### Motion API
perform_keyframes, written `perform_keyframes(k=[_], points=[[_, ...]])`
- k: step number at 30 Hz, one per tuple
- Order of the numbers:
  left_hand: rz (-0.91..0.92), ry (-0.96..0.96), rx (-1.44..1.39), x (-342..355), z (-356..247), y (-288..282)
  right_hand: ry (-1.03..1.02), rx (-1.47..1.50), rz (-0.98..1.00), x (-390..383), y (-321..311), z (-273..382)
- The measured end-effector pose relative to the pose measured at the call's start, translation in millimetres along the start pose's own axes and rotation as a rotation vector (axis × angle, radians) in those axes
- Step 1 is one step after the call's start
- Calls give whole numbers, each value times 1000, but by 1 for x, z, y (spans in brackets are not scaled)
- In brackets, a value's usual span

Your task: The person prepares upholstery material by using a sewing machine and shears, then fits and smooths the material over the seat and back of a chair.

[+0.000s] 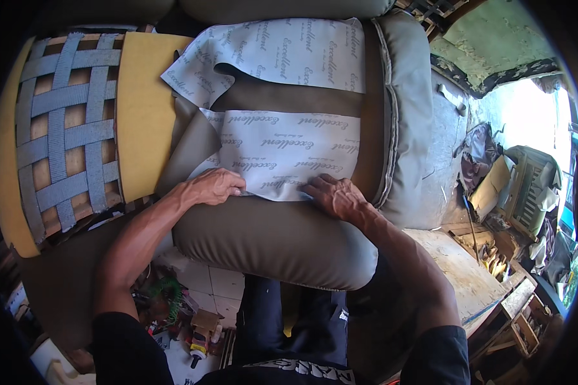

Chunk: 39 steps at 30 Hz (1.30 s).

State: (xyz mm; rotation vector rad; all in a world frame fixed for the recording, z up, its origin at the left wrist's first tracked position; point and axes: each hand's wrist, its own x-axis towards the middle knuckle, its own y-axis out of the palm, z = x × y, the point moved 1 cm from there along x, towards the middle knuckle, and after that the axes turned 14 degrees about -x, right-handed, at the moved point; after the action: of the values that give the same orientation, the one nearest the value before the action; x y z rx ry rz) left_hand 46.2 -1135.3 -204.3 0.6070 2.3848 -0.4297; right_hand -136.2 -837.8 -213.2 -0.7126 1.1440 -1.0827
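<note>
A sheet of brown upholstery leatherette (289, 144) lies over the sofa seat with its white, printed backing turned up. At the sheet's near edge my left hand (217, 185) is closed, pinching the material. Further right along that edge, my right hand (334, 194) has its fingers curled and pressed onto the same material; its fingertips are partly hidden. Just below both hands bulges a padded brown front roll (270, 240). Another flap of the leatherette (295, 54) is folded back farther away, with brown face material showing between.
Grey woven webbing (64, 122) spans a wooden frame at left, beside yellow foam (149, 109). A padded armrest (412, 122) with a seam stands at right. Beyond it are a wooden board (459, 276) and piled scraps. A bottle (199, 350) and clutter lie on the floor.
</note>
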Motion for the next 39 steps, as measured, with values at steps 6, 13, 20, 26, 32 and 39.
perform_keyframes(k=[6, 13, 20, 26, 32, 39], points=[[-41, -27, -28, -4, 2, -1, -81, -116, 105, 10, -1, 1], [-148, 234, 251, -5, 3, 11, -84, -814, -359, -43, 40, -15], [-158, 172, 426, 13, 21, 28, -96, 116, -351, -16, 22, -8], [14, -92, 400, 42, -15, 25, -77, 381, -518, 13, 62, 2], [-126, -183, 264, 39, 0, 39, 103, 364, 374, 62, 58, 11], [-63, -569, 22, 46, 13, 17, 170, 228, 502, 42, 114, -7]])
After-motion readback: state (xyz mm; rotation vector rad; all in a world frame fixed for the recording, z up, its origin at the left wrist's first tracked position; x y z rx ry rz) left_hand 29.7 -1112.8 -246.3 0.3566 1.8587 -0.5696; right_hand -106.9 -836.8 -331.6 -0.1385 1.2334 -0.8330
